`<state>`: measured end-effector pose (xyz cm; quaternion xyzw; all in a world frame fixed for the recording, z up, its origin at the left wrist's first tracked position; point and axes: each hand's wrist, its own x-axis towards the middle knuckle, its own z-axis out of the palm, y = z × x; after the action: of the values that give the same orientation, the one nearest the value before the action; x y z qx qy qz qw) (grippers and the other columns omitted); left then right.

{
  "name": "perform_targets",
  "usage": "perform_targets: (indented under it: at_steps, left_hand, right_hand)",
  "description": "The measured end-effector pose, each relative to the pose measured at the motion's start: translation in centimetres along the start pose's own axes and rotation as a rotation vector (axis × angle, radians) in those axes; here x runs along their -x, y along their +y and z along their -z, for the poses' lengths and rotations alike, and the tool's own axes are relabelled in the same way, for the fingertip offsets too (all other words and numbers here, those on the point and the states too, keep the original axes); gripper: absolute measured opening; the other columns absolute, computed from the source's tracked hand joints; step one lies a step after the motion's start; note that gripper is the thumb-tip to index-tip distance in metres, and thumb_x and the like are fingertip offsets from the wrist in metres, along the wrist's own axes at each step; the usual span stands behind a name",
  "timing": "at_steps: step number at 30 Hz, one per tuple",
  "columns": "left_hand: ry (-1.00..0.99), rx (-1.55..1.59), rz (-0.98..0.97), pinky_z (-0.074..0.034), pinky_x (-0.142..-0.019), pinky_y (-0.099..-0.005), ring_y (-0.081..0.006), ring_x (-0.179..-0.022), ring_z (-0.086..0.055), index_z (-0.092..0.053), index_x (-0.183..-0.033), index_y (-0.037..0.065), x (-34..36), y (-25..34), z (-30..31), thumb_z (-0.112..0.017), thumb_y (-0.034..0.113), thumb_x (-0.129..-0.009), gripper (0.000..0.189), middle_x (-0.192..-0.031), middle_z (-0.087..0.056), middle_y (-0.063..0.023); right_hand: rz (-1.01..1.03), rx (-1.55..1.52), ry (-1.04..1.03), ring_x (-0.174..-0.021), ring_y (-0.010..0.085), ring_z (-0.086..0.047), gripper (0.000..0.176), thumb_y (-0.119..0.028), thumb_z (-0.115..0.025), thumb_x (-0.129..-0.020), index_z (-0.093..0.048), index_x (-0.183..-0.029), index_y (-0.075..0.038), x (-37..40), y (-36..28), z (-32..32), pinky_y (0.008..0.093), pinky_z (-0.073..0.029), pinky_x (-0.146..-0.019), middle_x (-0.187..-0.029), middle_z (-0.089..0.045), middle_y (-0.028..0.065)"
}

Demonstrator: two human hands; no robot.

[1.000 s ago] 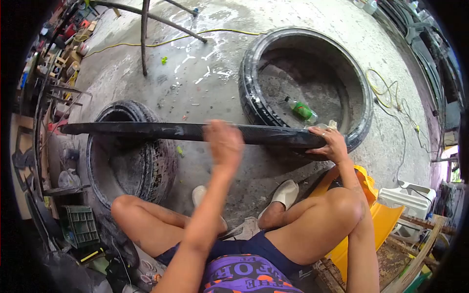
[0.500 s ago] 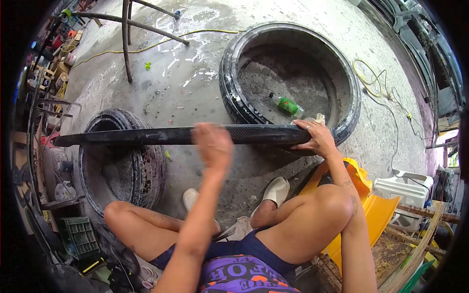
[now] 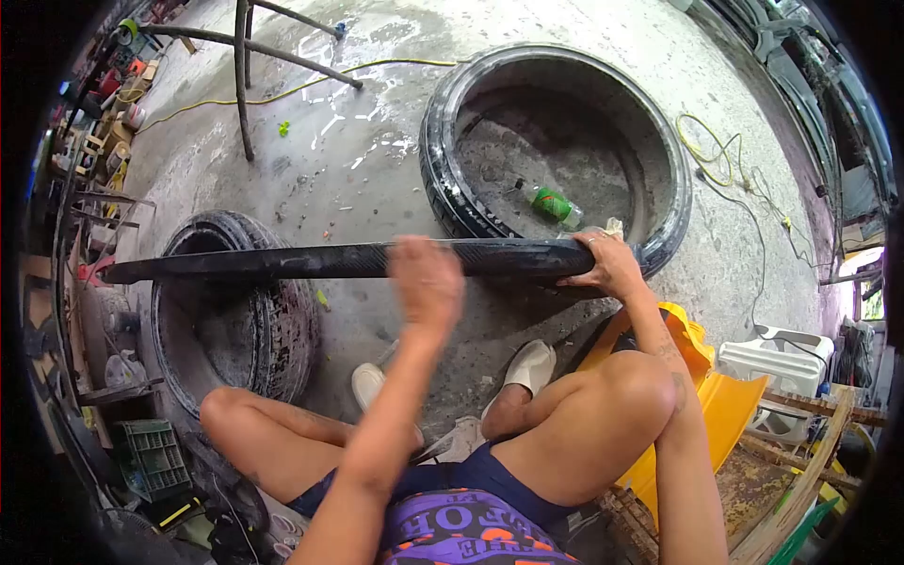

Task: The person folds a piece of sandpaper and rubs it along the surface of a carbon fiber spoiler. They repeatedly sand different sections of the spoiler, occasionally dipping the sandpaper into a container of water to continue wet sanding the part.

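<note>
A long black car-trim-like strip [image 3: 330, 262] with a woven, carbon-like pattern stretches sideways in front of me, its left end tapering. It passes above the small tyre [image 3: 282, 330] on the left and the near rim of the large tyre [image 3: 673, 221] on the right. My right hand [image 3: 607, 266] grips the strip near its right end, fingers over the top edge and thumb below. Over the middle of the strip is my left hand [image 3: 426, 282], smeared by motion, so its fingers and anything in them cannot be made out.
A green-labelled plastic bottle [image 3: 556, 204] lies inside the large tyre. Yellow bodywork-like pieces [image 3: 725, 414] and a white plastic stool [image 3: 777, 363] are at my right. A green crate [image 3: 153, 457] sits lower left. A yellow hose [image 3: 311, 83] crosses the floor near a stand's dark legs [image 3: 243, 85].
My left hand has shifted slightly right along the strip. My right hand keeps its grip near the right end, and the strip has barely moved.
</note>
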<state>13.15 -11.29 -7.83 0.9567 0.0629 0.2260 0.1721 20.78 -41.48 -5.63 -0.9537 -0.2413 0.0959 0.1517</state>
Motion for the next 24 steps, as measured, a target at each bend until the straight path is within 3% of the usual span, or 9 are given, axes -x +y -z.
perform_targets:
  at_steps: [4, 7, 11, 13, 17, 20, 21, 23, 24]
  left_hand:
    - [-0.241, 0.335, -0.327, -0.043, -0.080, -0.0464, -0.0338, -0.092, -0.052, -0.056, -0.101, 0.004, 1.3, 13.1, -4.6, -0.061, 0.018, -0.082, 0.025, -0.101, -0.054, -0.0165]
    - [-0.031, 0.271, -0.362, -0.042, -0.078, -0.0475, -0.0341, -0.088, -0.051, -0.054, -0.097, 0.003, 0.3, 6.4, -2.0, -0.061, 0.016, -0.084, 0.019, -0.097, -0.052, -0.0163]
    - [0.200, -0.042, 0.217, -0.040, -0.086, -0.0537, -0.0429, -0.094, -0.051, -0.049, -0.093, 0.001, -1.4, -8.8, 2.3, -0.060, 0.018, -0.091, 0.021, -0.096, -0.051, -0.0232]
    - [0.168, -0.033, 0.329, -0.039, -0.088, -0.0548, -0.0425, -0.095, -0.052, -0.050, -0.096, 0.000, -1.6, -8.3, 1.2, -0.059, 0.018, -0.091, 0.020, -0.098, -0.052, -0.0243]
    - [0.002, 0.142, -0.036, -0.042, -0.084, -0.0485, -0.0393, -0.095, -0.053, -0.053, -0.098, 0.002, -0.4, 6.6, -3.3, -0.061, 0.020, -0.085, 0.023, -0.101, -0.055, -0.0219]
    - [-0.006, 0.266, -0.309, -0.043, -0.086, -0.0485, -0.0395, -0.102, -0.054, -0.055, -0.104, 0.000, 0.5, 8.2, -5.5, -0.060, 0.021, -0.085, 0.029, -0.109, -0.055, -0.0239]
    - [-0.088, 0.135, -0.313, -0.043, -0.088, -0.0482, -0.0401, -0.106, -0.054, -0.056, -0.110, -0.001, -0.4, 6.6, -2.8, -0.060, 0.021, -0.087, 0.032, -0.112, -0.055, -0.0243]
    - [0.137, -0.117, -0.252, -0.042, -0.089, -0.0486, -0.0419, -0.104, -0.053, -0.056, -0.105, -0.001, 0.6, -0.9, -3.0, -0.058, 0.020, -0.094, 0.024, -0.108, -0.053, -0.0237]
    - [-0.004, 0.097, 0.025, -0.040, -0.087, -0.0505, -0.0414, -0.098, -0.050, -0.051, -0.096, -0.001, -0.2, -3.6, -0.3, -0.058, 0.020, -0.095, 0.022, -0.099, -0.049, -0.0234]
  right_hand:
    - [0.019, 0.006, 0.047, -0.118, 0.0335, -0.059, 0.075, -0.050, -0.086, -0.065, -0.063, -0.122, -0.007, 0.0, 0.8, -0.7, 0.0425, -0.042, -0.105, -0.123, -0.064, 0.0141]
    - [0.032, -0.004, 0.053, -0.117, 0.0334, -0.059, 0.074, -0.048, -0.086, -0.065, -0.064, -0.121, -0.007, 0.5, 0.5, -0.6, 0.0422, -0.042, -0.104, -0.122, -0.065, 0.0142]
    - [0.001, -0.044, 0.038, -0.116, 0.0329, -0.059, 0.073, -0.047, -0.087, -0.063, -0.065, -0.120, -0.008, 0.1, -0.2, 0.0, 0.0419, -0.042, -0.102, -0.116, -0.067, 0.0139]
    - [0.047, -0.065, 0.057, -0.115, 0.0326, -0.060, 0.073, -0.047, -0.088, -0.062, -0.065, -0.119, -0.007, -0.1, 0.4, -0.3, 0.0419, -0.043, -0.100, -0.117, -0.068, 0.0145]
    - [-0.011, -0.097, -0.025, -0.120, 0.0337, -0.058, 0.078, -0.049, -0.087, -0.063, -0.064, -0.124, -0.006, -0.1, -0.1, -0.3, 0.0427, -0.040, -0.106, -0.123, -0.066, 0.0164]
    - [0.106, -0.046, 0.086, -0.123, 0.0341, -0.055, 0.087, -0.049, -0.088, -0.061, -0.060, -0.131, -0.005, 0.4, 0.7, 0.4, 0.0426, -0.039, -0.110, -0.128, -0.063, 0.0175]
    - [0.167, -0.001, 0.165, -0.124, 0.0342, -0.055, 0.088, -0.049, -0.088, -0.060, -0.059, -0.132, -0.005, 0.8, 0.9, 1.1, 0.0428, -0.039, -0.110, -0.130, -0.062, 0.0174]
    - [0.115, 0.028, 0.167, -0.124, 0.0339, -0.055, 0.088, -0.049, -0.088, -0.060, -0.060, -0.132, -0.007, 2.3, 2.8, 1.9, 0.0426, -0.040, -0.109, -0.131, -0.062, 0.0156]
    - [0.080, 0.038, 0.160, -0.123, 0.0335, -0.056, 0.088, -0.049, -0.088, -0.059, -0.060, -0.132, -0.008, 3.4, 3.6, 2.0, 0.0424, -0.041, -0.109, -0.132, -0.062, 0.0138]
